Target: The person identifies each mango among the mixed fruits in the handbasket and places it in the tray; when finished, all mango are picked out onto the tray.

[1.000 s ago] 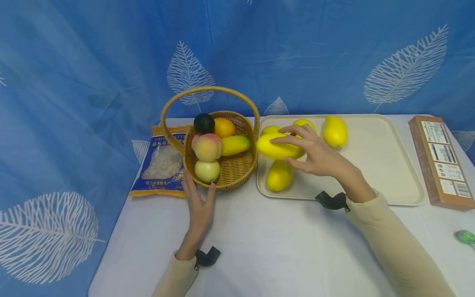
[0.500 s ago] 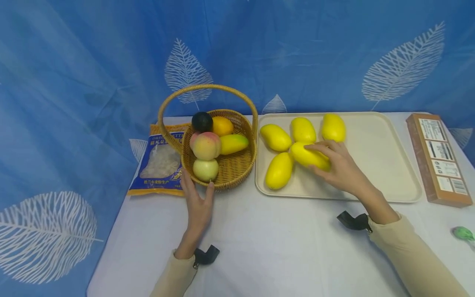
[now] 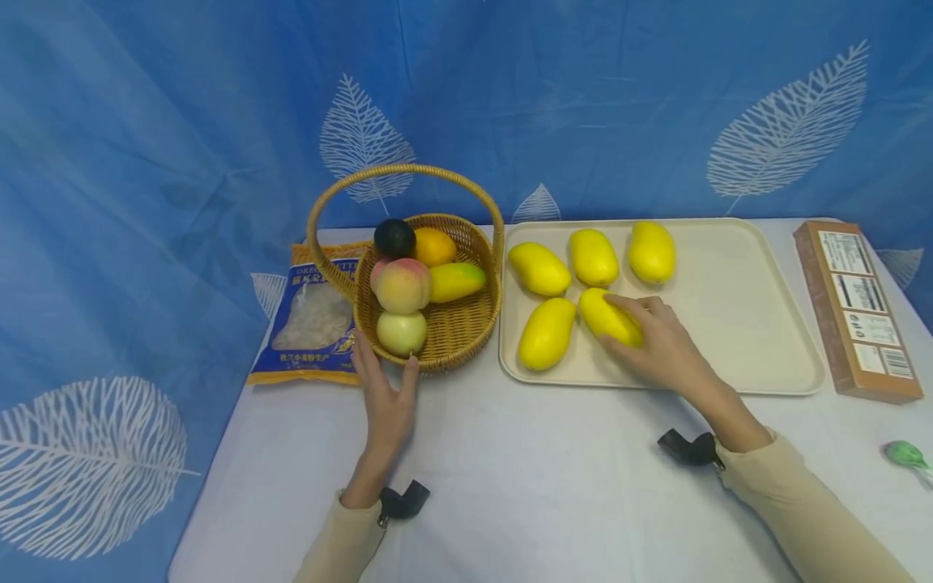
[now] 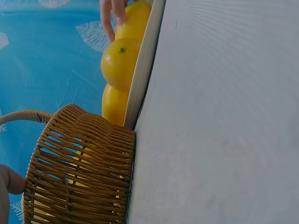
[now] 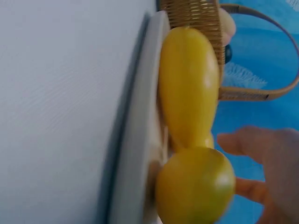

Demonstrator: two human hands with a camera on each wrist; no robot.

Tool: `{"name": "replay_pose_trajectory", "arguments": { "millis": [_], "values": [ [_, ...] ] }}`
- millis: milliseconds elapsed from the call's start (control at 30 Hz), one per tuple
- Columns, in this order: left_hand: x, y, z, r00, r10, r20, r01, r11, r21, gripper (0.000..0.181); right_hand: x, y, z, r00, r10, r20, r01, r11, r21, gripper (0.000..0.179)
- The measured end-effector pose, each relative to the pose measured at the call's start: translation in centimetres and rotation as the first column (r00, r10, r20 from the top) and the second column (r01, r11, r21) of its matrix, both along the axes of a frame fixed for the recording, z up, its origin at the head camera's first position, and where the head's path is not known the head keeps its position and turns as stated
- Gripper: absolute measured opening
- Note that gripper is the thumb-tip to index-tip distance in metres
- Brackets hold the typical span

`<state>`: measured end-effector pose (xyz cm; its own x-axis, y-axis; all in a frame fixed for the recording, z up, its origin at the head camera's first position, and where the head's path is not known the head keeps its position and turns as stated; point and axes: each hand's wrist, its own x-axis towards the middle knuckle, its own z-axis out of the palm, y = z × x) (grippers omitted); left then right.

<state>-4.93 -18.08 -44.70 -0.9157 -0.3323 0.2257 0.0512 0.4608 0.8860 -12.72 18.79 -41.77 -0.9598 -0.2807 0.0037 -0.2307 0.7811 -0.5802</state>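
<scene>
My right hand (image 3: pixel 659 344) holds a yellow mango (image 3: pixel 611 317) low over the cream tray (image 3: pixel 736 324), fingers and thumb curved about its right end. Several more mangoes lie on the tray's left half: a front-left mango (image 3: pixel 547 334) and a back row, including a back-right mango (image 3: pixel 652 253). At the wicker basket (image 3: pixel 461 356), my left hand (image 3: pixel 389 409) rests its spread, fairly straight fingers on the front-left outside. In the basket are a peach (image 3: pixel 404 285), an orange (image 3: pixel 435 246), a green-tipped yellow fruit (image 3: pixel 457 282), a dark round fruit (image 3: pixel 394 239) and a pale green fruit (image 3: pixel 402 333).
A blue plastic pasta bag (image 3: pixel 313 320) lies left of the basket, partly behind it. Right of the tray stands a long brown box (image 3: pixel 860 316) with white labels. A small green object (image 3: pixel 906 453) sits at the right edge. Blue leaf-patterned cloth (image 3: pixel 583 113) hangs behind.
My right hand brought the mango from near the basket rightward and down to the tray, then turned it slightly. The left hand stays at the basket.
</scene>
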Motion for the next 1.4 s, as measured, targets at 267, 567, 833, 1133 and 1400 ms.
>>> {"name": "replay_pose_trajectory", "arguments": {
  "millis": [267, 567, 833, 1133, 1400],
  "values": [
    [0.0, 0.1, 0.2, 1.0, 0.012, 0.003, -0.012, 1.0, -0.009, 0.087, 0.2, 0.0, 0.3, 0.995, 0.062, 0.075, -0.063, 0.998, 0.022, 0.076],
    [0.1, 0.3, 0.3, 1.0, 0.011, 0.019, -0.011, 1.0, 0.0, 0.087, 0.4, 0.3, -0.1, 0.997, 0.058, 0.056, -0.059, 0.998, 0.016, 0.079],
    [0.0, 0.3, 0.3, 1.0, -0.001, 0.008, 0.001, 1.0, 0.007, 0.087, 0.9, 0.9, 0.8, 0.996, 0.085, 0.008, -0.086, 0.996, 0.021, 0.081],
    [0.1, 0.2, 0.2, 1.0, 0.011, -0.002, -0.011, 1.0, -0.008, 0.087, 0.5, -0.9, 5.7, 0.954, 0.211, -0.213, -0.216, 0.976, 0.002, 0.076],
    [0.1, 0.3, 0.2, 1.0, 0.007, 0.009, -0.007, 1.0, 0.005, 0.087, -1.7, -5.1, 6.7, 0.815, 0.499, -0.295, -0.529, 0.848, -0.028, 0.069]
  ]
}}
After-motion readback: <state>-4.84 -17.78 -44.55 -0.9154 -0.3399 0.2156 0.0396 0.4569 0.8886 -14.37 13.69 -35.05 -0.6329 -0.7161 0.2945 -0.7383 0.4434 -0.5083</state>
